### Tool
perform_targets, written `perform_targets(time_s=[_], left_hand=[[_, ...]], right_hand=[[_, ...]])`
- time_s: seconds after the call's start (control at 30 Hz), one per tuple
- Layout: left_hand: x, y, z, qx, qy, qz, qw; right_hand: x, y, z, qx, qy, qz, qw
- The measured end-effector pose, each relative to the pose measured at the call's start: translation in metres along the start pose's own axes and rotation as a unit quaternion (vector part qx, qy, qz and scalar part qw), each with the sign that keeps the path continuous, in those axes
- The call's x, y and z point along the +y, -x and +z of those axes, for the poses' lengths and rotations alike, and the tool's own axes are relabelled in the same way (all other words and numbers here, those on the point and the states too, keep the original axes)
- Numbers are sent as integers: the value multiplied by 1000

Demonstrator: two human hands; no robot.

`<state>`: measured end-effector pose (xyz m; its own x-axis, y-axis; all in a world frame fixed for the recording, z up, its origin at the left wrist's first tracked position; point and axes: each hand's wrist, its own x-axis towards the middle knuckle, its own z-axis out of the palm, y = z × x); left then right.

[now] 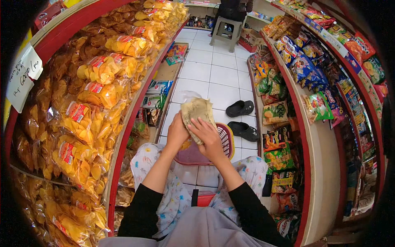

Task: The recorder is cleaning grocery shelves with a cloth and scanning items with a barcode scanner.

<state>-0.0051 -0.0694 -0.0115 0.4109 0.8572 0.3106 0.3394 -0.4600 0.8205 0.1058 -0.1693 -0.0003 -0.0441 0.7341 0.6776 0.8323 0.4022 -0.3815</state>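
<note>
My left hand (178, 129) grips the left edge of a worn, greenish-beige cloth-like bundle (196, 112), its exact kind unclear. Flat over its lower right part lies my right hand (207, 134), fingers extended. A bit of clear plastic (189, 95) shows just beyond the bundle's top edge. Below both hands, a maroon plastic basket (229, 139) with a yellowish rim stands on the tiles between my knees. Something yellow-orange, partly covered by my left hand and the bundle, shows inside the basket.
Bagged yellow chips (100, 95) fill the left shelf; packaged snacks (274, 112) line the right one. Black clogs (240, 108) lie on the white tiled floor (197, 61). Farther off are a grey plastic stool (225, 31) with a person on it and a cardboard box (250, 40).
</note>
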Motion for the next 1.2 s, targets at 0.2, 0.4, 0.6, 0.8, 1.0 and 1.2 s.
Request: perform_targets(time_s=[0.2,0.4,0.6,0.8,1.0,1.2], left_hand=[[12,10,7,-76,-115,44,989],[10,16,14,-103,-150,27,983],[8,9,8,-88,-180,83,976],[16,14,11,-115,-103,55,986],[-9,-8,10,-9,49,-36,998],[-15,-7,11,-37,240,-83,967]], right_hand=[[18,-3,-2,43,41,45,997],[14,-1,-3,33,55,72,995],[16,-3,-3,21,38,61,997],[41,1,-3,108,-56,215,969],[10,2,-2,23,44,85,995],[9,-2,-2,17,21,50,998]])
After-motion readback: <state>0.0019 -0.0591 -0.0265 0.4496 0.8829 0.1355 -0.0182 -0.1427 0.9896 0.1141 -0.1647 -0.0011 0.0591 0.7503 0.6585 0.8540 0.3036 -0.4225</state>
